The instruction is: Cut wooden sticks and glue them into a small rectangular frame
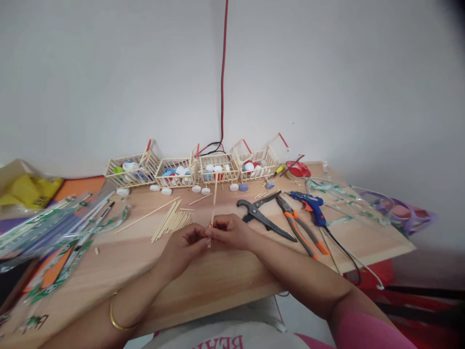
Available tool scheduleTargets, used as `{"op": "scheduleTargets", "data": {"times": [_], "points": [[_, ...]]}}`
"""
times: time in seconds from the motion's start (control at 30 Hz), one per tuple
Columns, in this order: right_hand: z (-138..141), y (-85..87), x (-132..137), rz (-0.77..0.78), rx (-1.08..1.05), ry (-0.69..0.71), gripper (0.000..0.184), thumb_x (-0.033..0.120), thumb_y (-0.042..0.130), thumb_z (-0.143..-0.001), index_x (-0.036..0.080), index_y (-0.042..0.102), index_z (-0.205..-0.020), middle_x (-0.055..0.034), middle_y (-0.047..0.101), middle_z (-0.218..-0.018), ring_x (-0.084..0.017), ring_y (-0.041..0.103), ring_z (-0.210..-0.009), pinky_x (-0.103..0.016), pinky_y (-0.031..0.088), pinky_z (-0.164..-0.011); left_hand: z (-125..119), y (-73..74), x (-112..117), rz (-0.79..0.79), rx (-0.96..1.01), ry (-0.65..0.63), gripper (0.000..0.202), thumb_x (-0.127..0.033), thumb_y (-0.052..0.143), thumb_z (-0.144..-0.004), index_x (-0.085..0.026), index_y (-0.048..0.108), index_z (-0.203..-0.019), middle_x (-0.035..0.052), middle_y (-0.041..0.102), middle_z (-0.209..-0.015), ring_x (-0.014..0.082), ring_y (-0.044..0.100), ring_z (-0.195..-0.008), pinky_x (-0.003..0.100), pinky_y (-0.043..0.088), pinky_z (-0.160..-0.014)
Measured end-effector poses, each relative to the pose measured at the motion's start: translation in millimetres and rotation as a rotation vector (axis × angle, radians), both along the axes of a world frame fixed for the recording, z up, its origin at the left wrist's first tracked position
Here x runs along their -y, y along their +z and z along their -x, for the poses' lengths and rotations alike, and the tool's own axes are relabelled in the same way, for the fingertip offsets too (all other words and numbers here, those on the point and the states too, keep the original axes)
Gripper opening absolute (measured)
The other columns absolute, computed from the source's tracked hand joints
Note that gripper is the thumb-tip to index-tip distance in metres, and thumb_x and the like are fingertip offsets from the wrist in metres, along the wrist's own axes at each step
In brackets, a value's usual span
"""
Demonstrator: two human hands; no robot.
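Near the front edge of the wooden board, my left hand (188, 245) and my right hand (229, 231) meet with fingertips pinched together. Between them stands a thin wooden stick (214, 198), its long end pointing away toward the wall and a short end showing below my fingers. Both hands grip it close to its near end. Just left of my hands lies a pile of short cut sticks (170, 220). One longer loose stick (147, 215) rests beside the pile.
Behind stand several small stick-built carts (178, 172) holding bottle caps. To the right lie pruning shears (259, 215), pliers (300, 223) and a blue glue gun (314, 206) with a cord. Plastic-wrapped packs (51, 228) cover the left side. A red-black cable (223, 72) hangs down the wall.
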State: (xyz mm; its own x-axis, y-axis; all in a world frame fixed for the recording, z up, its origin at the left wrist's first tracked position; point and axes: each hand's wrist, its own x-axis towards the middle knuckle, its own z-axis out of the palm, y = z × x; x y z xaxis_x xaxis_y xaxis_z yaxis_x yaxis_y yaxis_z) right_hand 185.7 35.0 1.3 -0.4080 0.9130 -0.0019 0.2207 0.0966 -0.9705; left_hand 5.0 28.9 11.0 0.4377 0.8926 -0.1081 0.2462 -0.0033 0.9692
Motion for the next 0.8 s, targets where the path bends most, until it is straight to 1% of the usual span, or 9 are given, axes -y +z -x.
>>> {"op": "scheduleTargets", "data": {"times": [0.1,0.23,0.3,0.4,0.47,0.5,0.57,0.63,0.8], "points": [[0.4,-2.6,0.5,0.013,-0.004,0.020,0.041,0.053,0.058,-0.077,0.014,0.054,-0.064,0.0051,0.043,-0.055,-0.006,0.036,-0.052,-0.018,0.027,-0.047,-0.8,0.2,1.7,-0.063,-0.040,-0.001,0.014,-0.029,0.059,-0.074,-0.016,0.057,-0.073,-0.0023,0.059,-0.066,0.0112,0.054,-0.064,0.023,0.043,-0.061],[-1.5,-2.3,1.4,-0.023,-0.010,0.034,0.038,0.051,0.058,-0.078,0.014,0.056,-0.068,0.0042,0.045,-0.058,-0.007,0.038,-0.054,-0.019,0.028,-0.049,-1.4,1.1,6.2,-0.251,-0.138,-0.024,0.010,-0.025,0.055,-0.078,-0.017,0.060,-0.080,-0.0005,0.064,-0.074,0.0130,0.059,-0.072,0.025,0.046,-0.068],[-2.9,0.2,1.5,-0.076,0.002,0.004,0.037,0.049,0.056,-0.080,0.014,0.056,-0.068,0.0039,0.046,-0.058,-0.007,0.037,-0.054,-0.019,0.028,-0.050,1.1,3.2,6.2,-0.369,-0.223,-0.055,0.012,-0.026,0.051,-0.083,-0.019,0.060,-0.085,0.0007,0.065,-0.080,0.0140,0.060,-0.076,0.027,0.047,-0.072],[-5.3,4.2,0.9,-0.148,0.004,-0.074,0.036,0.047,0.054,-0.082,0.015,0.053,-0.066,0.0040,0.044,-0.057,-0.007,0.036,-0.053,-0.020,0.029,-0.050,10.9,8.3,-1.5,-0.651,-0.417,-0.003,0.020,-0.032,0.053,-0.084,-0.020,0.060,-0.099,0.0068,0.064,-0.100,0.0204,0.058,-0.096,0.036,0.045,-0.087],[-7.1,4.9,0.2,-0.169,0.010,-0.101,0.034,0.046,0.054,-0.082,0.015,0.053,-0.066,0.0036,0.044,-0.057,-0.007,0.036,-0.053,-0.020,0.029,-0.050,20.1,10.6,-10.5,-0.811,-0.561,0.120,0.046,-0.038,0.062,-0.077,-0.019,0.052,-0.118,0.0134,0.054,-0.123,0.0280,0.047,-0.117,0.046,0.037,-0.099],[-7.8,4.5,0.0,-0.174,0.018,-0.099,0.034,0.045,0.054,-0.082,0.015,0.053,-0.066,0.0033,0.045,-0.057,-0.008,0.037,-0.053,-0.020,0.030,-0.050,24.7,10.9,-15.0,-0.838,-0.630,0.157,0.058,-0.041,0.065,-0.074,-0.018,0.047,-0.124,0.0164,0.049,-0.129,0.0305,0.043,-0.122,0.048,0.035,-0.100],[-8.8,2.6,0.0,-0.187,0.043,-0.082,0.033,0.043,0.054,-0.082,0.015,0.053,-0.066,0.0030,0.046,-0.057,-0.008,0.038,-0.053,-0.020,0.030,-0.050,32.0,9.3,-22.1,-0.839,-0.767,0.177,0.068,-0.047,0.066,-0.072,-0.015,0.044,-0.129,0.0201,0.045,-0.132,0.0339,0.038,-0.125,0.051,0.034,-0.100],[-8.8,0.6,0.4,-0.211,0.071,-0.046,0.032,0.043,0.054,-0.082,0.015,0.053,-0.067,0.0032,0.046,-0.057,-0.008,0.038,-0.053,-0.020,0.030,-0.050,35.1,5.3,-25.2,-0.842,-0.877,0.133,0.065,-0.048,0.061,-0.076,-0.018,0.044,-0.130,0.0191,0.042,-0.136,0.0360,0.034,-0.128,0.054,0.033,-0.100],[-7.6,0.9,1.4,-0.280,0.130,0.007,0.032,0.041,0.054,-0.083,0.014,0.055,-0.067,0.0039,0.045,-0.057,-0.007,0.038,-0.054,-0.019,0.029,-0.051,29.0,-8.4,-24.9,-0.864,-1.048,-0.013,0.046,-0.040,0.042,-0.089,-0.029,0.043,-0.134,0.0084,0.034,-0.147,0.0348,0.024,-0.135,0.060,0.025,-0.102]]}}
